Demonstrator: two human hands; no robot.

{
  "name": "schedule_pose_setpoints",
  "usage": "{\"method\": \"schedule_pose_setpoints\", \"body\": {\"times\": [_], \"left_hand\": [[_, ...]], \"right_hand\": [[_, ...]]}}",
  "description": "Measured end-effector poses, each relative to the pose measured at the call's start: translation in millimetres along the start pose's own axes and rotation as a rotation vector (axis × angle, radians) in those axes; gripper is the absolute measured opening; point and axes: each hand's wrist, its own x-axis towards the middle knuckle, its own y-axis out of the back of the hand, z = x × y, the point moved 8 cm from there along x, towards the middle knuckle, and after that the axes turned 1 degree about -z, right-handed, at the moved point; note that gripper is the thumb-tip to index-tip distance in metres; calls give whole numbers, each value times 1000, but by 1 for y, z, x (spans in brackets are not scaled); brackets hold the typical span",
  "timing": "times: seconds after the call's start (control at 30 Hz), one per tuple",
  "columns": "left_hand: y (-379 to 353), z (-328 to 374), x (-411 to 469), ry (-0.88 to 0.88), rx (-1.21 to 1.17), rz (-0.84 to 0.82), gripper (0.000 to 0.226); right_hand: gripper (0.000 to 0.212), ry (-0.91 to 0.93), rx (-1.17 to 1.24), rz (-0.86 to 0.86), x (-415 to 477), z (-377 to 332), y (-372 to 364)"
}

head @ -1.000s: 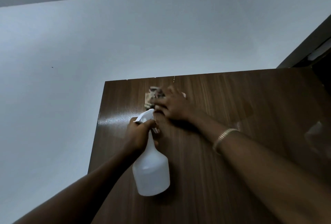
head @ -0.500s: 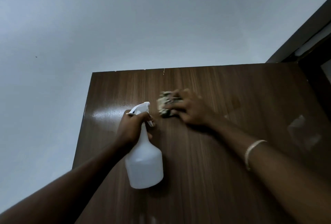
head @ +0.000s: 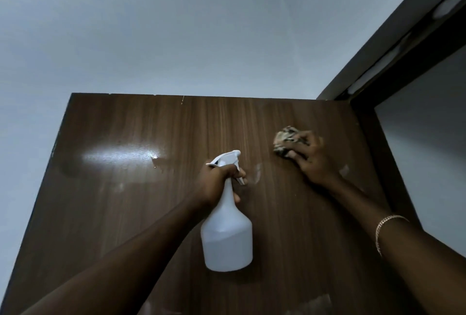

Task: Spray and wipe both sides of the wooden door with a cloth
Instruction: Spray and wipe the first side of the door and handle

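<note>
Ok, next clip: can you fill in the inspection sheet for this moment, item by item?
Surface: wooden door, seen from below; a shiny wet patch at its upper left, with drips at the patch's right end.
Job's things: white spray bottle, held at the neck in front of the door; crumpled patterned cloth pressed on the door near its upper right edge.
Clutter: nothing seen.
Hands: left hand grips the spray bottle; right hand has its fingers curled over the cloth; bracelet on the right wrist.
Cables: nothing seen.
Surroundings: pale wall above the door; dark door frame at right.
</note>
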Motion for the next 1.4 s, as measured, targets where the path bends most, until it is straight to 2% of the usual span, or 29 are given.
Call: {"method": "schedule_pose_setpoints", "body": {"times": [0.1, 0.33, 0.37, 0.43, 0.47, 0.53, 0.57, 0.6, 0.63, 0.67, 0.73, 0.77, 0.8, 0.83, 0.93, 1.0, 1.03, 1.07, 1.17, 1.2, 1.23, 1.3, 1.4], "left_hand": [[-17, -3, 2, 41, 95, -1, 15], [-9, -18, 10, 66, 62, 105, 18], [-6, -17, 10, 62, 67, 108, 19], [-5, -16, 11, 61, 73, 108, 16], [-3, -15, 11, 60, 74, 112, 15], [0, -11, 12, 39, 62, 118, 14], [2, -11, 12, 32, 58, 119, 14], [5, -9, 10, 21, 57, 116, 13], [8, -8, 7, 9, 59, 104, 14], [11, -6, 4, -3, 63, 90, 14], [18, -3, 1, -20, 64, 70, 16], [20, -3, 1, -22, 64, 64, 17], [21, -3, 2, -26, 69, 58, 15], [20, -4, 3, -29, 73, 57, 12], [18, -4, 2, -30, 47, 85, 18], [14, -8, 1, -21, 33, 79, 21], [10, -9, 1, -12, 20, 68, 20], [6, -10, 1, 0, 17, 50, 17], [-7, -15, 10, 27, 49, 5, 18], [-13, -17, 14, 31, 54, 2, 16], [-19, -18, 19, 26, 51, -5, 12], [-33, -23, 29, 3, 43, -14, 13], [-53, -33, 39, -8, 39, 2, 18]], "right_hand": [[41, -331, 45, 165, 9, 60, 29], [35, -669, 30, 291, 42, 61, 35], [36, -663, 24, 281, 54, 46, 31], [37, -521, 6, 189, 81, 3, 9], [37, -385, -18, 99, 86, -24, -8], [36, 8, -60, -78, 66, -76, -35], [34, 171, -55, -129, 43, -86, -38], [33, 250, -61, -130, 23, -80, -35], [32, 212, -75, -84, 15, -57, -24], [33, 69, -91, 7, 18, -27, -11], [34, -341, -94, 189, 42, 27, 12], [37, -468, -58, 247, 65, 32, 14], [40, -502, -33, 246, 89, 18, 7], [41, -453, -45, 192, 108, -11, -7], [37, -16, -91, -25, 98, -100, -46], [35, 177, -81, -113, 44, -91, -50], [35, 175, -95, -89, 21, -65, -38], [36, 91, -109, -14, 10, -29, -16], [40, -453, -111, 255, 20, 82, 48], [40, -585, -114, 299, 36, 98, 56], [40, -618, -93, 299, 56, 99, 54], [41, -469, -87, 241, 88, 76, 37], [39, -43, -103, 16, 66, 48, 14]]}}
